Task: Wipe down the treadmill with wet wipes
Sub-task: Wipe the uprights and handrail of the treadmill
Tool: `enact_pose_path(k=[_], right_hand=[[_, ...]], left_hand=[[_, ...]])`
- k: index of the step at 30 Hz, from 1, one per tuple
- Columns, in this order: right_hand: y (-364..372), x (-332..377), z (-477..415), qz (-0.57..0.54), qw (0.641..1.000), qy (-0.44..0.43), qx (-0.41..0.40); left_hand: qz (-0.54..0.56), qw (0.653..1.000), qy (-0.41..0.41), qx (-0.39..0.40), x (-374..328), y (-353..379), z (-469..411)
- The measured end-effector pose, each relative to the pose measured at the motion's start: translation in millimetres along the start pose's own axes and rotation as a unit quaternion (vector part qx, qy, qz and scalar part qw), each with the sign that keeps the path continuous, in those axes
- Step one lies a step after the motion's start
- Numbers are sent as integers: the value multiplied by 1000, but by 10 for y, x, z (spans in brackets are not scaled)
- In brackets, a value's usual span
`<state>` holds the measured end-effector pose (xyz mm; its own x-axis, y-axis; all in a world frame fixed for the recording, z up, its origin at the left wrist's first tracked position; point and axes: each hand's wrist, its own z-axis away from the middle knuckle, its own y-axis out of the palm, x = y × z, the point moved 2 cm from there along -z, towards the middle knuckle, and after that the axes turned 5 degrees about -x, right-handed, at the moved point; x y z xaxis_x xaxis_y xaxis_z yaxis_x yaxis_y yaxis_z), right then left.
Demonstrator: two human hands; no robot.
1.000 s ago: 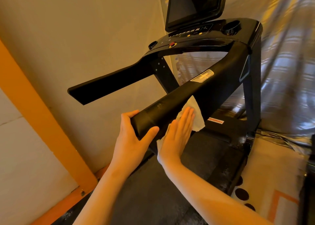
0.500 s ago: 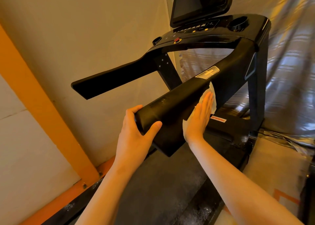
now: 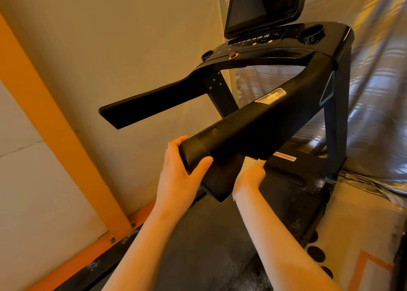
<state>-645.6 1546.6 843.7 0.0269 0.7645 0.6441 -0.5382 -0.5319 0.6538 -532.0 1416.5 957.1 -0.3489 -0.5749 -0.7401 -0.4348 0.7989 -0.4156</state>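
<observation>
Fingers point(image 3: 174, 144) and thumb of the left hand point(image 3: 176, 176) curl round the handrail point(image 3: 253, 127) end, likely steadying it. The right hand point(image 3: 251, 176) reaches beneath; its fingers are hidden, so their state cannot be told. A wipe point(image 3: 258, 158) edge shows there, under the treadmill point(image 3: 275, 55) rail.

Dim, amber-tinted light fills the view. The brightest patches are the streaky glare on the silver sheeting point(image 3: 374, 105) at the right, where the light seems to come from, and small gleams on the glossy console point(image 3: 275, 56). The matte black right handrail point(image 3: 259, 123) shows little surface detail, and its underside falls into deep shadow. The wide lens stretches and tilts the orange beam point(image 3: 50, 123) at the left edge, and the picture is slightly soft, most so along the bottom.
</observation>
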Motion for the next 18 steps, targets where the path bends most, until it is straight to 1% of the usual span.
enact_pose_path(k=[3,6,9,13,18], right_hand=[[15,-115,375,5,1000,10,-1],[30,-199,721,-6,998,60,13],[33,-318,916,-9,998,57,17],[17,-414,840,-12,997,68,24],[32,-238,552,-32,998,53,13]], left_hand=[[2,1000,-1,-12,14,10,3],[6,1000,2,-15,28,22,7],[9,1000,6,-10,18,21,7],[17,1000,8,-4,29,10,13],[24,1000,4,-2,34,14,7]])
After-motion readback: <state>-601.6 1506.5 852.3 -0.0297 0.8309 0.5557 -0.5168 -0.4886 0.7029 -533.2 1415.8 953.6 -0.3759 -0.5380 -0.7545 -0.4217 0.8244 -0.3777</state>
